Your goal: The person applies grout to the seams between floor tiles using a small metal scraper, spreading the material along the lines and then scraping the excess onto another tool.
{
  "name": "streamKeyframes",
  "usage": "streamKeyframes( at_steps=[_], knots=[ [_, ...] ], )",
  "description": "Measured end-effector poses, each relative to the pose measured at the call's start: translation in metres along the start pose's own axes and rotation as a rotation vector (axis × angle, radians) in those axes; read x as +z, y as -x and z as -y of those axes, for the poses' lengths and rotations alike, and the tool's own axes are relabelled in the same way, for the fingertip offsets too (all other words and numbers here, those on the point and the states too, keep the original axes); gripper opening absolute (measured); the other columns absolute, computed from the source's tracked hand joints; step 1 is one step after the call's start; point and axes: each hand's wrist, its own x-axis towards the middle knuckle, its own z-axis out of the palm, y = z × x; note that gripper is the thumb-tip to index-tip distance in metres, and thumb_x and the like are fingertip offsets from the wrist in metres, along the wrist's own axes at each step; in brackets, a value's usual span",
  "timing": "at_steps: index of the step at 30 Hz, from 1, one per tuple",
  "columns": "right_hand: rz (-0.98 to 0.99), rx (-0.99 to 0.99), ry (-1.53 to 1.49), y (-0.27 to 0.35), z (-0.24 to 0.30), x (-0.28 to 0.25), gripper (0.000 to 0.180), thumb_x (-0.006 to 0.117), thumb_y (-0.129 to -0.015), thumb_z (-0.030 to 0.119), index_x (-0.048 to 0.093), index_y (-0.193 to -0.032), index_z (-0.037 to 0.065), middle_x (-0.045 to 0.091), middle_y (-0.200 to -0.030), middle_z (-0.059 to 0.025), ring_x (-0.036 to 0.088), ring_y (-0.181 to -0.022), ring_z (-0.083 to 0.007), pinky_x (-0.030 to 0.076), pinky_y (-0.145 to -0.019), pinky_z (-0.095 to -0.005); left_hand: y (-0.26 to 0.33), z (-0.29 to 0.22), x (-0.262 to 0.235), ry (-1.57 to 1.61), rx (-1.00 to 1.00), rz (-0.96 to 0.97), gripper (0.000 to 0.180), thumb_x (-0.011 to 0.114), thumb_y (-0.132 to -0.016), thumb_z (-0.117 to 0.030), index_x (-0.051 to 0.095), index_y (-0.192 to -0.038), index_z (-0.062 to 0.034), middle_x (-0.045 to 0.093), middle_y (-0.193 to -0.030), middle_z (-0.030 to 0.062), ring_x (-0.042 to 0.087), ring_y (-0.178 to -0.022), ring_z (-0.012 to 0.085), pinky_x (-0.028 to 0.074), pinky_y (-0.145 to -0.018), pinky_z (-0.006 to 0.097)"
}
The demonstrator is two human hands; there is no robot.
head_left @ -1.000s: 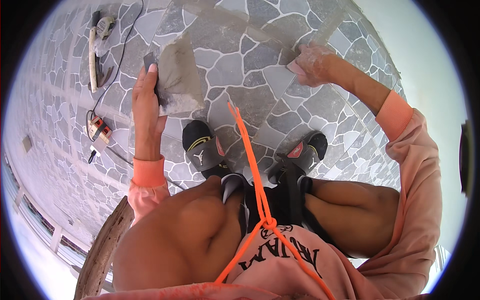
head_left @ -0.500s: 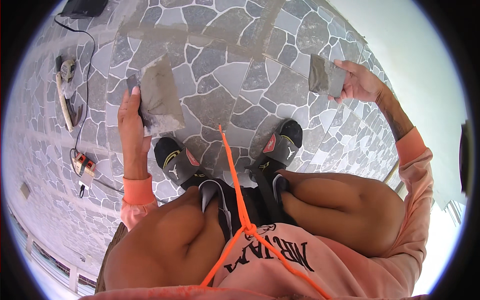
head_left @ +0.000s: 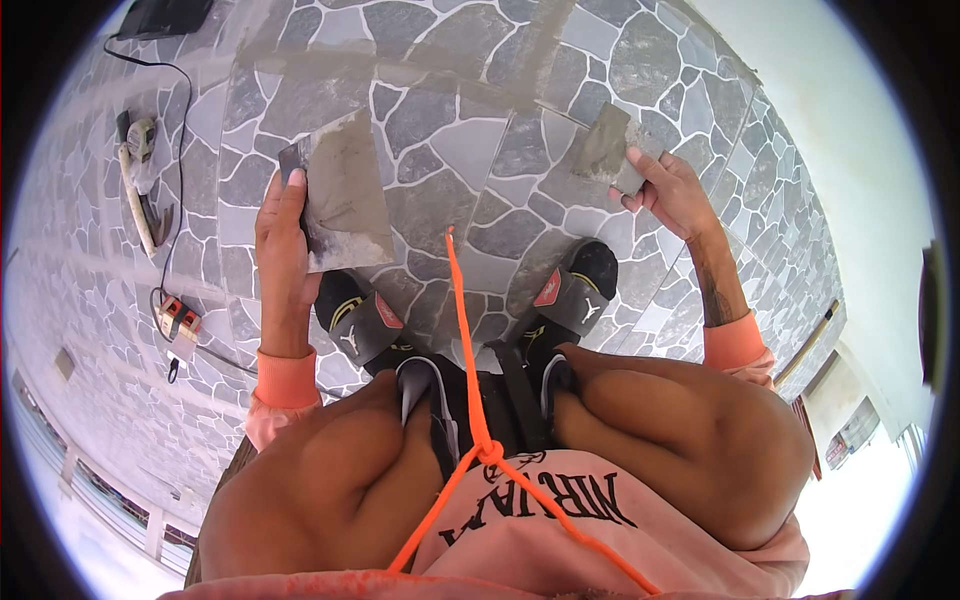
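A flat rectangular plate (head_left: 345, 190), smeared grey with mortar, is held out over the stone-patterned tiled floor (head_left: 450, 120), its long axis running away from the squatting person and tilting slightly to the right. The left hand (head_left: 280, 250) grips it along its left edge, thumb pressed on the near corner and fingers wrapped beneath. Across the gap, the right hand (head_left: 670, 190) is closed around a smaller mortar-coated scraper blade (head_left: 605, 150), whose blade points up and leftward toward a pale grout band (head_left: 530, 60) in the floor. The two tools are well apart, the plate to the left of the scraper, with the person's sandalled feet (head_left: 570, 295) below and between them. An orange cord (head_left: 465, 330) hangs down the middle. Toward the floor's left edge lie a power tool (head_left: 140, 190) and a cabled socket block (head_left: 178, 320).
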Motion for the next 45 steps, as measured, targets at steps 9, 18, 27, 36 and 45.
streamKeyframes(
  at_steps=[9, 18, 27, 36, 45],
  knots=[
    [-0.453, -0.753, 1.623, -0.032, 0.003, 0.067, 0.018, 0.058, -0.081, 0.011, 0.057, -0.093, -0.001, 0.056, -0.092, -0.0173, 0.057, -0.085, -0.0301, 0.052, -0.070, -0.0372, -0.001, 0.006, 0.005, 0.011, -0.029, -0.024, 0.026, 0.045, -0.100, -0.022, 0.055, -0.113, -0.0006, 0.062, -0.104, 0.0070, 0.062, -0.091, 0.0142, 0.051, -0.078, 0.029],
    [-0.147, -0.575, 1.725, -0.048, 0.006, 0.086, 0.030, 0.060, -0.076, 0.007, 0.056, -0.104, -0.003, 0.053, -0.096, -0.0167, 0.055, -0.091, -0.0293, 0.052, -0.077, -0.0364, 0.001, 0.002, -0.009, 0.028, -0.018, -0.027, 0.031, 0.046, -0.100, -0.022, 0.053, -0.119, 0.0008, 0.062, -0.107, 0.0082, 0.062, -0.093, 0.0145, 0.051, -0.080, 0.029],
    [-0.229, -0.488, 1.628, -0.049, 0.018, 0.105, 0.029, 0.059, -0.078, 0.006, 0.055, -0.104, -0.005, 0.054, -0.102, -0.0178, 0.056, -0.094, -0.0298, 0.053, -0.079, -0.0383, 0.000, 0.000, -0.005, -0.001, -0.018, 0.002, 0.031, 0.047, -0.100, -0.023, 0.052, -0.118, 0.0010, 0.062, -0.107, 0.0083, 0.062, -0.094, 0.0148, 0.051, -0.079, 0.029],
    [-0.341, -0.348, 1.773, -0.038, 0.022, 0.110, 0.031, 0.058, -0.080, 0.008, 0.056, -0.108, -0.006, 0.054, -0.107, -0.0178, 0.055, -0.102, -0.0298, 0.049, -0.085, -0.0376, 0.006, -0.002, 0.002, 0.016, -0.036, 0.005, 0.026, 0.044, -0.100, -0.021, 0.055, -0.114, -0.0013, 0.062, -0.105, 0.0071, 0.062, -0.091, 0.0140, 0.051, -0.078, 0.029],
    [-0.376, -0.450, 1.909, -0.035, -0.041, 0.047, 0.028, 0.058, -0.079, 0.011, 0.058, -0.103, -0.004, 0.054, -0.105, -0.0177, 0.053, -0.099, -0.0299, 0.048, -0.082, -0.0367, -0.001, 0.004, 0.000, 0.002, -0.037, 0.004, 0.026, 0.044, -0.100, -0.024, 0.056, -0.111, -0.0032, 0.062, -0.103, 0.0059, 0.061, -0.092, 0.0142, 0.051, -0.080, 0.030]
  ],
)
